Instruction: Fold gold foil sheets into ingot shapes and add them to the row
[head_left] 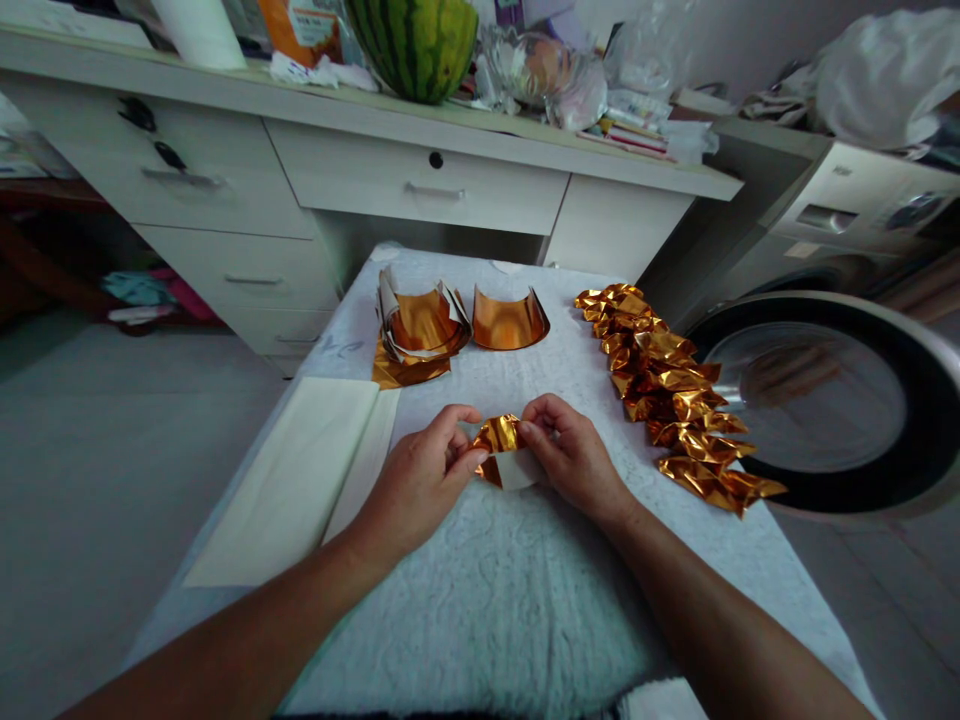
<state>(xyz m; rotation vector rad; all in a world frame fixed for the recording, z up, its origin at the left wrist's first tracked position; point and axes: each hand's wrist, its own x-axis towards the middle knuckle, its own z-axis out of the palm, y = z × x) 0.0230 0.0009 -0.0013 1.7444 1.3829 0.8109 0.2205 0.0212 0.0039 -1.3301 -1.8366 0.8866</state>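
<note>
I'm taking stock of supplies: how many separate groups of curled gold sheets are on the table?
2: a layered group beyond the left hand, and a smaller group just right of it. Sheets nested within either may be hidden.

Gold-orange folded foil piece [498,433]: shiny metallic face, whitish back. Gold-orange crumpled foil pieces [660,382] in a row: same metallic shade, brown in the creases. Copper-gold curved foil sheet [511,325]: brighter patch mid-face. Copper-gold curved foil stack [424,322]: greyish-white edges. Cream rectangular paper sheets [289,475]: plain. Pale blue-grey fabric tablecloth [487,590]: faint darker leaf motif by the left edge. Green rounded watermelon [412,45]: dark green stripes. White flat-fronted drawers [360,175]: silver-grey handles [437,191]. Silver-grey boxy washing machine [862,185]: black-ringed round door [919,400].
</note>
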